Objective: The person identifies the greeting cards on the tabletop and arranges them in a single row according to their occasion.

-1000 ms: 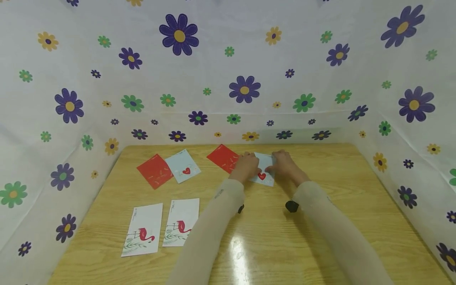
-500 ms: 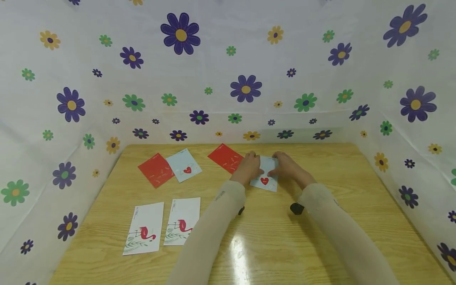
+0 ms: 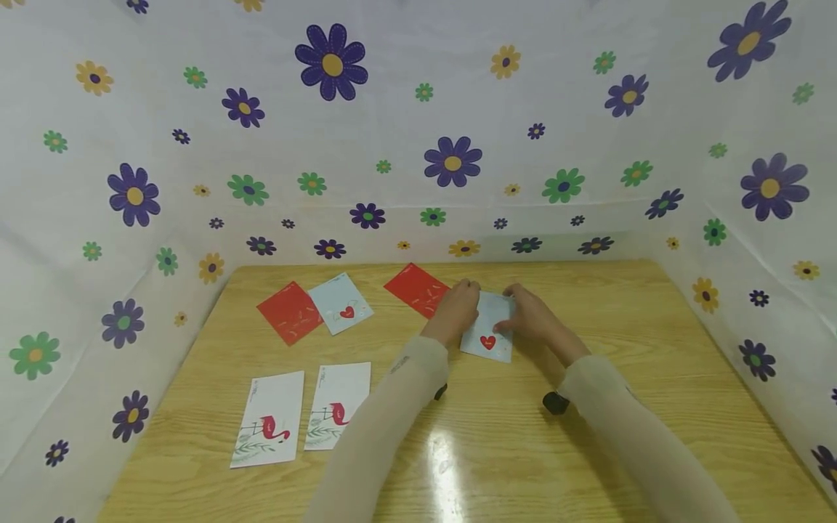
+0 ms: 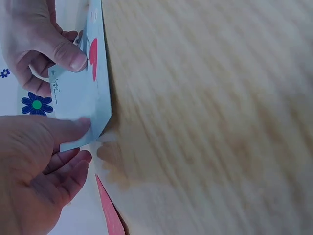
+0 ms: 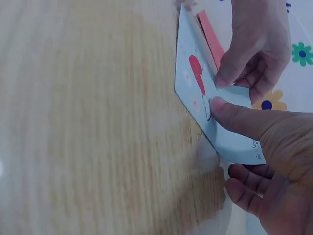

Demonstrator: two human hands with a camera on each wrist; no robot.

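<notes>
A pale blue card (image 3: 489,319) with a red heart is held between both hands at the back of the table. My left hand (image 3: 460,309) grips its left edge, thumb on the face and fingers beneath, as the left wrist view shows. On the opposite edge, my right hand (image 3: 531,314) pinches the card the same way. In the right wrist view the far end of the card (image 5: 234,142) is lifted and bent, while its near edge lies on or close to the wood. A red card (image 3: 413,287) lies just left of my left hand.
Another red card (image 3: 290,314) and a second pale blue heart card (image 3: 336,298) overlap at the back left. Two white flamingo cards, one at the left (image 3: 268,414) and one beside it (image 3: 343,385), lie nearer on the wooden table (image 3: 510,465). A flowered cloth (image 3: 392,109) encloses the back and sides.
Both hands have drawn the pale blue card slightly toward me and to the right, away from the red card beside it. The other cards stay put.
</notes>
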